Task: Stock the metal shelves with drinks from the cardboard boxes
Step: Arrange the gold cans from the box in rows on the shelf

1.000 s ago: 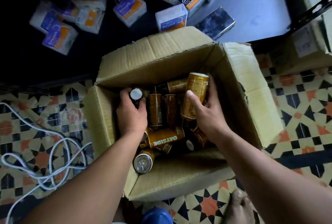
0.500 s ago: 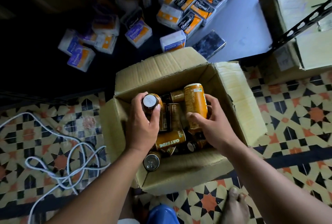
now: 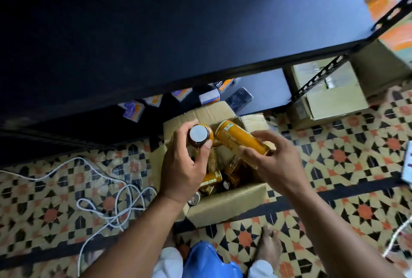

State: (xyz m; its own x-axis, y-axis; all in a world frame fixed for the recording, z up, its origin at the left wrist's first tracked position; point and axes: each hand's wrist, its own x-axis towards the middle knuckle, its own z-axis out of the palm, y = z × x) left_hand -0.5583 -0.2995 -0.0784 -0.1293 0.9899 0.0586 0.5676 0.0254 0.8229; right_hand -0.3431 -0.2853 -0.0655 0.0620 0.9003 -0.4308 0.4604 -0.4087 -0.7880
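My left grip (image 3: 185, 166) is curled round a brown can (image 3: 201, 136), thumb and fingers closed on its body, with the can's pale round end facing the camera. My right grip (image 3: 275, 159) is wrapped round the lower part of an orange can (image 3: 238, 138), which lies tilted and points toward the left grip. The two cans sit just beside each other; I cannot tell whether they touch. Directly beneath both grips stands the open cardboard box (image 3: 227, 203) on the patterned floor (image 3: 356, 166), with more loose cans (image 3: 210, 183) jumbled inside. Beyond the grips spreads the dark metal shelf (image 3: 178, 32), and small packets (image 3: 132, 110) lie on the lower shelf (image 3: 267, 90). Left of the left grip a white cable (image 3: 111, 202) loops on the floor. Well right of the right grip sits a second cardboard box (image 3: 332, 97).
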